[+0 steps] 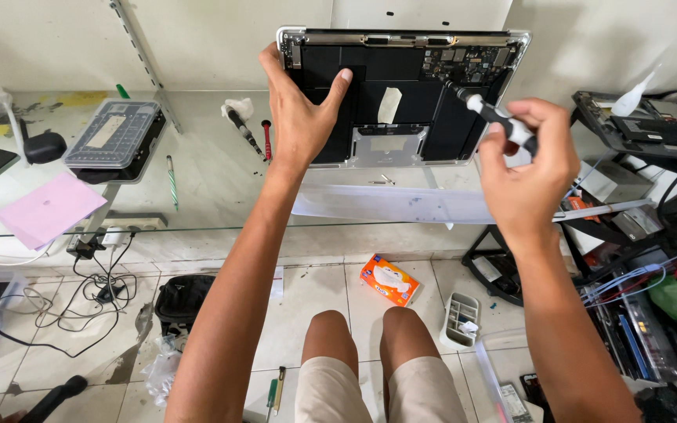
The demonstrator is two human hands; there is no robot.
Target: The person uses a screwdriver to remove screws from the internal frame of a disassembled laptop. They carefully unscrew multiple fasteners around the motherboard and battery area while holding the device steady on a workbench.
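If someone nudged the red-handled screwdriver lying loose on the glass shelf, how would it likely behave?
The red-handled screwdriver looks slim and round, so it would probably roll or skid on the smooth glass shelf. It seems small and light, so a slight push should shift it. Its narrow shaft looks stiff, unlikely to bend. Neither the left hand nor the right hand touches it.

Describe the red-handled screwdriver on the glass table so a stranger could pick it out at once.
Start at the opened laptop lying bottom-up on the glass table, steadied by the left hand. Just left of that hand lie two small tools side by side. The red-handled screwdriver is the one nearer the hand; its neighbour, the black screwdriver, is dark.
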